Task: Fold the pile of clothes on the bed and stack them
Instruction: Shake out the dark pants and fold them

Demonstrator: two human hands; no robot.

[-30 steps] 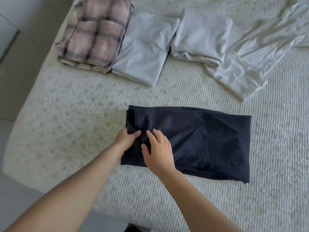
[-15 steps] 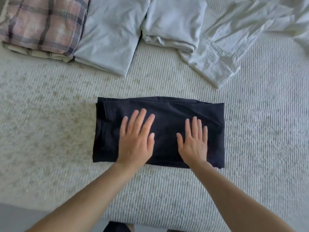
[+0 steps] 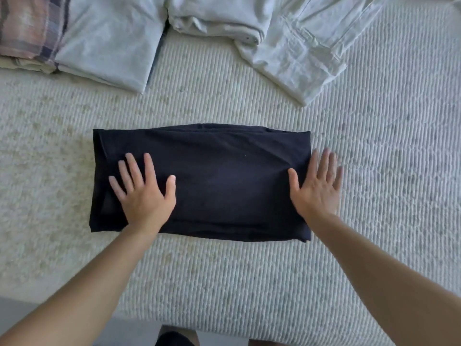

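Soft, even daylight fills the scene, bright but without glare, and the pale ribbed bed cover point(image 3: 374, 171) reads slightly washed out toward the far edge. Shadows are faint: only a thin dark line under the near edge of the dark folded garment point(image 3: 224, 176), whose folds are hard to make out because the fabric swallows the light. The right hand point(image 3: 318, 186) is smeared by motion blur at the fingertips, the left hand point(image 3: 143, 193) is a little sharper, and the wide lens stretches the forearms at the near corners while the plaid garment point(image 3: 27, 28) at far left looks soft.
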